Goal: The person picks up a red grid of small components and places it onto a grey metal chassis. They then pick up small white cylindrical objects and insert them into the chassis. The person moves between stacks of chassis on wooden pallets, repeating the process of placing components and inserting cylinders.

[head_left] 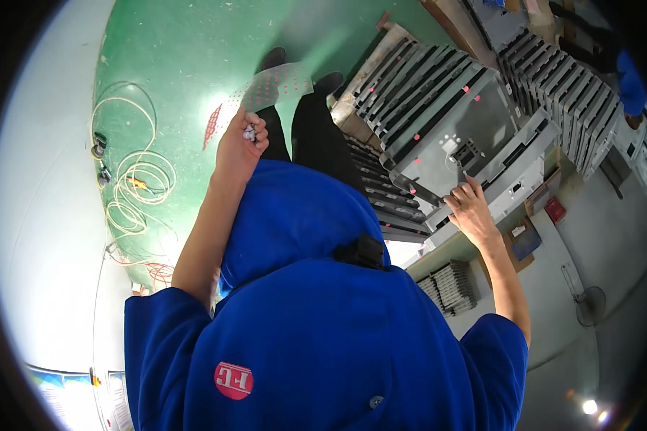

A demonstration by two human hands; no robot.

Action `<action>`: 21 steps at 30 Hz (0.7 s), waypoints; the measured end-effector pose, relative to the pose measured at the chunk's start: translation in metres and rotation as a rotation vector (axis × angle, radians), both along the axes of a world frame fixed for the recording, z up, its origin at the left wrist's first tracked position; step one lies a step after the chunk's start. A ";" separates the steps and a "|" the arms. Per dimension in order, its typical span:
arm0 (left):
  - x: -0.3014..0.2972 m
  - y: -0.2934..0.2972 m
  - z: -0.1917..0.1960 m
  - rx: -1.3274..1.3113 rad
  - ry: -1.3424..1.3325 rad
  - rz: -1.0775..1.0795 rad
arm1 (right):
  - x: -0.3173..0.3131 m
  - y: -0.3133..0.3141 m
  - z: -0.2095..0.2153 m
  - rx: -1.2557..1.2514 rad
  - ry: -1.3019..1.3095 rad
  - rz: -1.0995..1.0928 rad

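Head view, looking down my blue work shirt (316,345). My left hand (242,140) is raised over the green floor (187,57), its fingers closed around a small clump of silvery parts (249,133), and it also pinches the edge of a clear sheet with red dots (277,85), which fans out to the far right of that hand. My right hand (471,208) rests with fingers bent on the near edge of a grey metal chassis (453,136) lying on top of a stack of like panels (388,194); I cannot tell whether it grips the edge. The hands are well apart. Coiled white cable (133,176) lies on the floor at left. More grey panels (561,86) stand in a row far right.
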State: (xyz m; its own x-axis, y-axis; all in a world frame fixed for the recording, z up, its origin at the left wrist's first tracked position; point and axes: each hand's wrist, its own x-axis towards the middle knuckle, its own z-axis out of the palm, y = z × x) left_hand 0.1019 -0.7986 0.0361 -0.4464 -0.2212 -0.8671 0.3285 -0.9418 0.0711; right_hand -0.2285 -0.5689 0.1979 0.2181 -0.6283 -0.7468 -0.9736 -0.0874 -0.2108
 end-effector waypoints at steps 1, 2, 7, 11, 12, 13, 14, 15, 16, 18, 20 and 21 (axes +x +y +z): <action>-0.002 0.002 -0.001 0.007 0.014 -0.005 | -0.002 0.002 0.003 0.007 0.003 -0.007; -0.003 0.003 -0.001 0.010 0.025 -0.007 | -0.003 0.001 0.006 0.010 0.002 -0.011; -0.006 0.008 -0.002 0.012 0.009 -0.017 | -0.012 0.007 0.009 0.027 -0.031 -0.057; -0.006 0.013 -0.004 0.031 -0.046 -0.018 | -0.016 -0.001 0.006 0.010 -0.031 -0.026; -0.006 0.014 -0.005 0.031 -0.052 -0.023 | -0.018 -0.003 0.004 0.019 -0.041 -0.021; -0.006 0.015 -0.006 0.029 -0.057 -0.027 | -0.019 -0.004 0.002 0.028 -0.052 -0.015; -0.005 0.016 -0.008 0.026 -0.058 -0.022 | -0.019 -0.004 -0.001 0.019 -0.061 -0.021; -0.003 0.016 -0.009 0.022 -0.059 -0.018 | -0.019 -0.004 -0.003 0.009 -0.070 -0.026; -0.002 0.016 -0.010 0.019 -0.059 -0.014 | -0.019 -0.003 -0.005 -0.001 -0.079 -0.032; -0.003 0.017 -0.008 0.023 -0.065 -0.008 | -0.021 0.000 -0.005 0.004 -0.086 -0.024; -0.005 0.018 -0.007 0.015 -0.068 -0.011 | -0.021 -0.001 -0.002 -0.019 -0.071 0.000; -0.005 0.019 -0.008 0.004 -0.069 -0.018 | -0.021 -0.001 0.001 -0.018 -0.073 0.001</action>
State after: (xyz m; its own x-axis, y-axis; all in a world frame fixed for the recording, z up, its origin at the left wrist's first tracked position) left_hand 0.0964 -0.7794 0.0279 -0.3896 -0.2099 -0.8967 0.3064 -0.9478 0.0887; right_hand -0.2492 -0.5698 0.1987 0.2722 -0.6408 -0.7178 -0.9557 -0.0931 -0.2793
